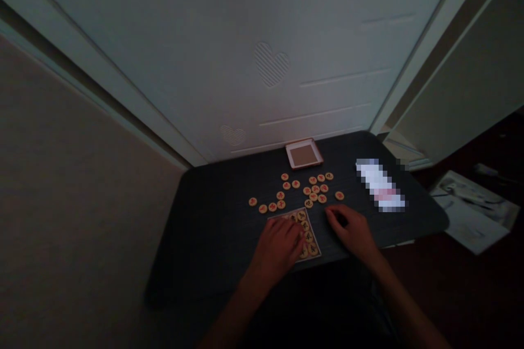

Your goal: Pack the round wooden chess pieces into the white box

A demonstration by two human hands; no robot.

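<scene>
My left hand [278,245] lies over a shallow box [316,245] of round wooden Chinese chess pieces, near the front edge of the dark table. Its fingers are bent inward among the pieces and cover the box's left part; whatever is between the fingertips is hidden. Black-marked pieces [309,236] show in rows along the box's right side. My right hand [352,229] rests on the table right of the box, with thumb and fingers curled together and nothing visible in them. Just beyond both hands, several loose red-marked pieces [315,189] lie scattered face up.
A shallow box lid [304,154] lies inside up at the back of the table [213,229], against a white panel with heart patterns [272,64]. A blurred-out white oblong thing [379,185] is on the right. Below the table's right side, a whitish flat box [475,210] sits lower down.
</scene>
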